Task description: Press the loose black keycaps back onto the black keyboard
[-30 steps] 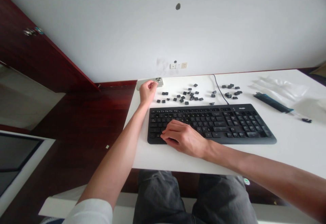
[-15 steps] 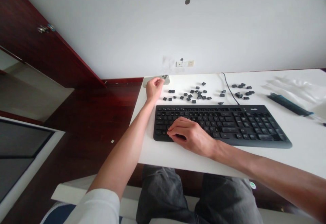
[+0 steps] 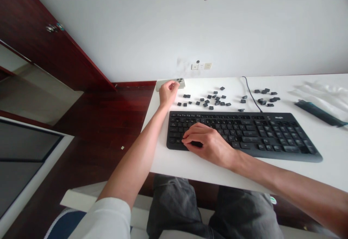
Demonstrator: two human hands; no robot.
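Observation:
A black keyboard [image 3: 258,137] lies on the white table, with dark gaps among its keys. Over its lower left part rests my right hand [image 3: 205,143], thumb and fingertips pinched together at the bottom row. Anything between those fingertips is too small or hidden to name. My left hand [image 3: 168,92] is beyond the keyboard's upper left corner, its fingers curled into a pinch in front of a phone [image 3: 181,82]. What that pinch holds, if anything, I cannot make out. Loose black keycaps [image 3: 211,107] are scattered behind the keyboard, to the right of my left hand.
More keycaps [image 3: 262,101] sit to the right of the keyboard's cable [image 3: 252,95]. A dark narrow packet [image 3: 319,112] and crumpled clear plastic [image 3: 323,94] lie at the right. The wall with sockets [image 3: 201,66] rises behind the table [image 3: 174,162].
The view has turned slightly left, so the table's things appear further right. Both hands keep nearly the same pose and place relative to the keyboard and phone.

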